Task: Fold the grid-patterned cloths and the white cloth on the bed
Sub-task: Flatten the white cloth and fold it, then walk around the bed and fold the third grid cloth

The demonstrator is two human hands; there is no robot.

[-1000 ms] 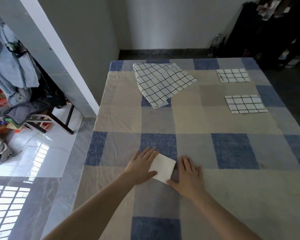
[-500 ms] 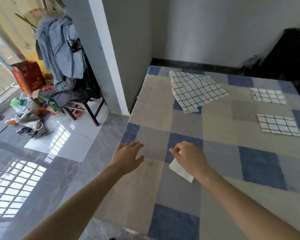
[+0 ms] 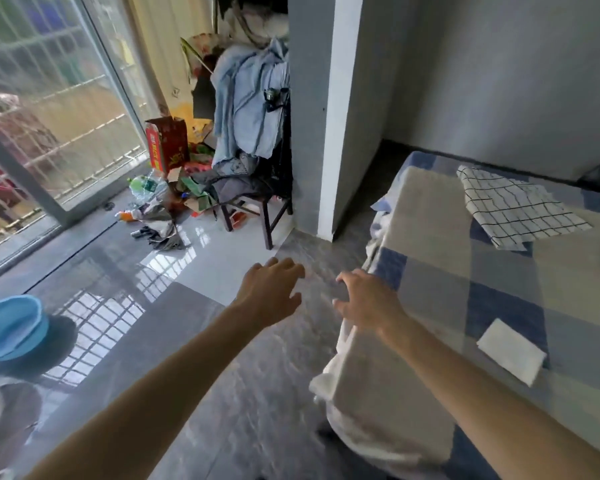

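The folded white cloth [image 3: 511, 351] lies flat on the checked bed cover [image 3: 440, 292], at the right of the view. A larger grid-patterned cloth [image 3: 513, 206] lies loosely folded near the bed's far corner. My left hand [image 3: 274, 292] hovers over the grey floor beside the bed, fingers spread and holding nothing. My right hand [image 3: 368, 299] hangs at the bed's left edge, fingers apart and empty, well left of the white cloth. The two small folded grid cloths are out of view.
A chair [image 3: 257, 202] piled with blue clothes stands by a grey pillar [image 3: 312, 116]. Boxes, bottles and litter [image 3: 163, 188] cover the floor near a glass door [image 3: 42, 109]. A blue basin [image 3: 11, 327] sits at the lower left.
My view has swung left off the bed toward the floor and window. My right hand has let go of the white cloth, and both hands have moved left past the bed's edge.
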